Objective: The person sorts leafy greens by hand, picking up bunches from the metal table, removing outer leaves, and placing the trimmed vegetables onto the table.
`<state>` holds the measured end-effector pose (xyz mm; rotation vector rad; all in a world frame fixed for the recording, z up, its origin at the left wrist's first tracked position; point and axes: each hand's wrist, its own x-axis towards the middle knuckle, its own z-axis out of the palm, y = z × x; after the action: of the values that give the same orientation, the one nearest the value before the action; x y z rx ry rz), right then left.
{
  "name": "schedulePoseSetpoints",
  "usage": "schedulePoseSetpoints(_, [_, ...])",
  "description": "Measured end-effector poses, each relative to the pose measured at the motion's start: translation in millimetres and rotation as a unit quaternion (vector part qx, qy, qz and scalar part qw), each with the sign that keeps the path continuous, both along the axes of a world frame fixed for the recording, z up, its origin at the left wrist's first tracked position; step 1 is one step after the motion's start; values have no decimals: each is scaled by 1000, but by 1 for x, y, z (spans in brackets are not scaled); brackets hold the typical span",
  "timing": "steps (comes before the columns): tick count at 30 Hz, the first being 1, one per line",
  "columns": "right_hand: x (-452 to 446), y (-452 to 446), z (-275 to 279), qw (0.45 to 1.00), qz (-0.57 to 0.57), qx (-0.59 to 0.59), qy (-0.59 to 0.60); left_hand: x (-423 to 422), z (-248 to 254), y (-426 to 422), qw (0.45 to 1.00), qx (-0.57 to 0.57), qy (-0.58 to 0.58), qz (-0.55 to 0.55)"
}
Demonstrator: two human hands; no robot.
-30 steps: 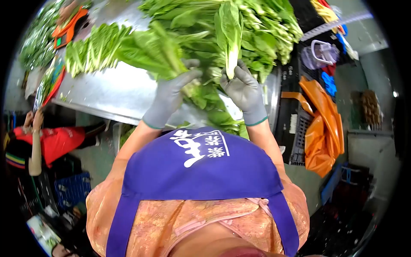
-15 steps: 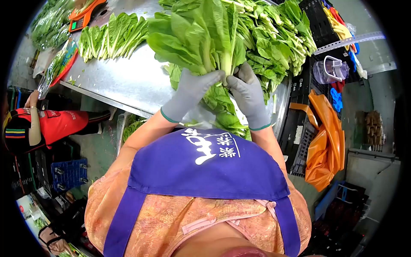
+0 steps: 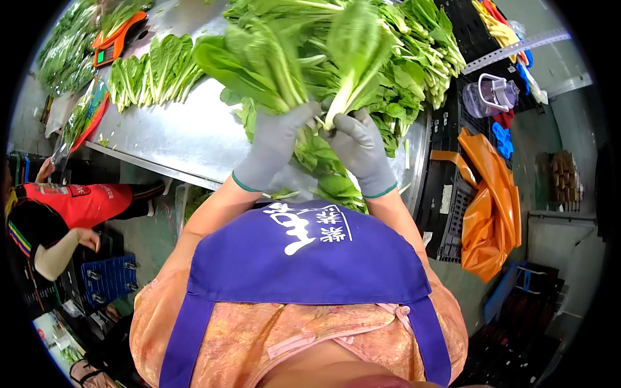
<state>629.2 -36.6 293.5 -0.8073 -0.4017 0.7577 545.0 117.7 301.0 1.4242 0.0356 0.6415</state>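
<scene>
Both my hands wear grey gloves with green cuffs, held over the near edge of a metal table (image 3: 181, 139). My left hand (image 3: 275, 132) is closed round the stems of a bunch of leafy greens (image 3: 262, 74). In my right hand (image 3: 356, 139) the fingers pinch the pale base of a separate leafy green stalk (image 3: 346, 90), its leaves blurred by motion. The two lots of greens stand apart, leaves pointing away from me. Beneath my hands lie loose leaves (image 3: 323, 165). A large pile of greens (image 3: 417, 64) spreads behind and right of my right hand.
A row of greens (image 3: 155, 74) lies at the table's left, near an orange scale (image 3: 116, 42) and bagged greens (image 3: 68, 52). Black crates (image 3: 446, 187), an orange plastic sheet (image 3: 488, 213) and a clear jug (image 3: 488, 97) are on the right. A person in a red apron (image 3: 81, 204) stands left.
The greens that were together in my hands are now parted, the right stalk drawn away from the left bunch. The person at left has moved an arm, and a second hand shows.
</scene>
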Motion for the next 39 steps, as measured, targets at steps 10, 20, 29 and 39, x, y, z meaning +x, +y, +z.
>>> schedulePoseSetpoints(10, [22,-34,27,937,-265,-141,-180,-23,-1,-7,970,-81,189,-129])
schedulePoseSetpoints(20, [-8,3,34,938,-159,-169,-258,5,34,-8,991,-91,60,-71])
schedulePoseSetpoints(29, [-4,2,26,959,-172,-156,-163,6,15,-15,997,-66,-32,-1])
schedulePoseSetpoints(39, [46,-49,51,916,-251,-207,-233,-35,-15,-2,958,-25,225,-176])
